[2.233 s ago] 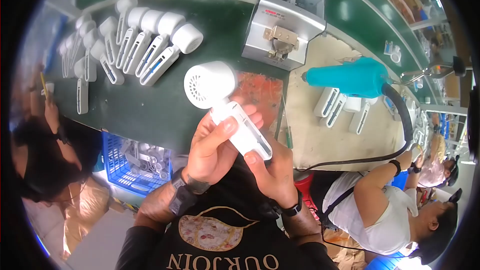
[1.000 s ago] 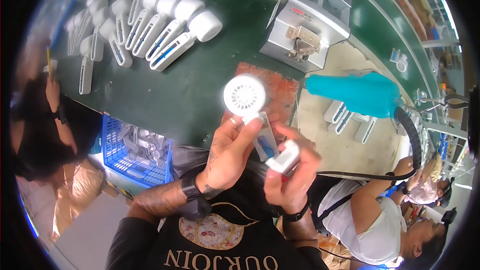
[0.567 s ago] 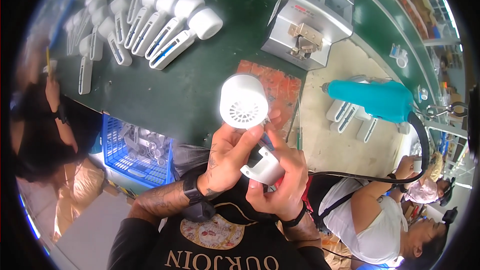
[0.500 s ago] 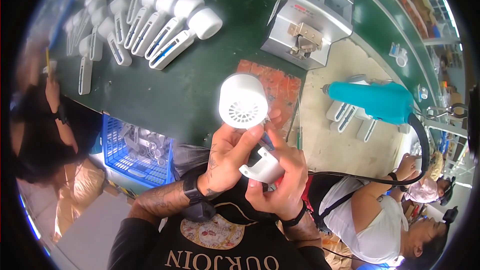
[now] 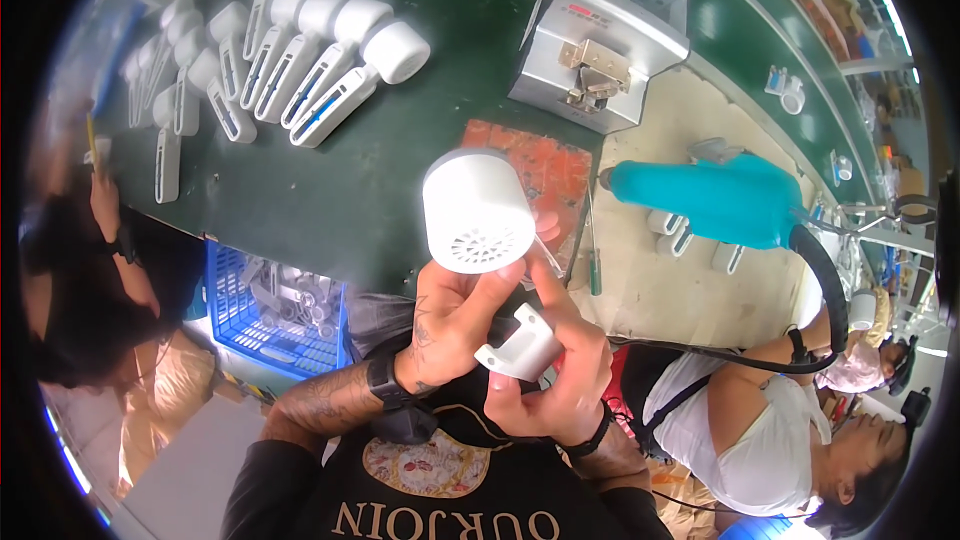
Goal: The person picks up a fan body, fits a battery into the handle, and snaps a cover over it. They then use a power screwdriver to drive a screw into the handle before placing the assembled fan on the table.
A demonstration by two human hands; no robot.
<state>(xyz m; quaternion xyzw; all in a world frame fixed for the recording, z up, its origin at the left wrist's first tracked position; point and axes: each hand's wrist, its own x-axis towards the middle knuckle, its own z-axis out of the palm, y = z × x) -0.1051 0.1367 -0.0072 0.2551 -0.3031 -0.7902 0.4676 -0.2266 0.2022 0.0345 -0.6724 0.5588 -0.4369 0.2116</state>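
Observation:
My left hand (image 5: 452, 325) is closed around the lower end of a white cylindrical housing (image 5: 472, 202). The slotted round grille of that housing faces down toward me. In my right hand (image 5: 562, 385) a white curved plastic piece (image 5: 530, 342) with two pierced ends is gripped between thumb and fingers. The curved piece is apart from the housing. My right forefinger reaches up beside the housing, near a thin, shiny bit that I cannot make out. The far side of the housing is hidden.
White handled units (image 5: 335, 105) lie in rows at the back left. A red mat (image 5: 555, 175) is under the housing. A teal power tool (image 5: 705, 202) hangs at right by a silver machine (image 5: 600, 40). A screwdriver (image 5: 595, 270), a blue crate (image 5: 225, 305) and people are nearby.
The housing has moved slightly left and tilted. The curved piece has turned in my right hand, showing more of its inner hollow. The teal tool appears farther left, uncovering the screwdriver.

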